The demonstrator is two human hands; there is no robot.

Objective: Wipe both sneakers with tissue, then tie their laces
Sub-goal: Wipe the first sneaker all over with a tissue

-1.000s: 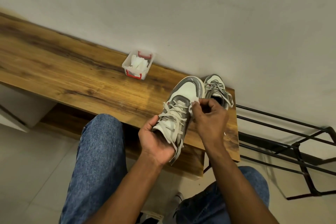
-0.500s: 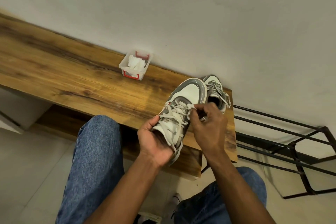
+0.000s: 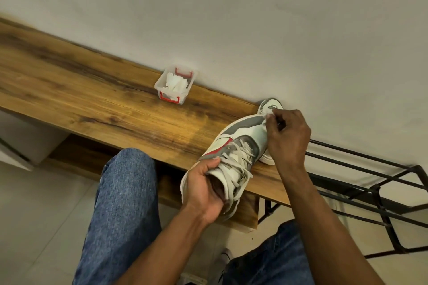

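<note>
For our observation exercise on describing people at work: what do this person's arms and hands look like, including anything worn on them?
Both forearms are bare up to the bottom edge of the picture: no sleeves show. The left hand and the right hand wear no gloves, and no watch, bracelet or ring shows on the sides in view. The only clothing in view is blue denim jeans on both legs.

Two sneakers, one tissue box, two hands, one bench.
</note>
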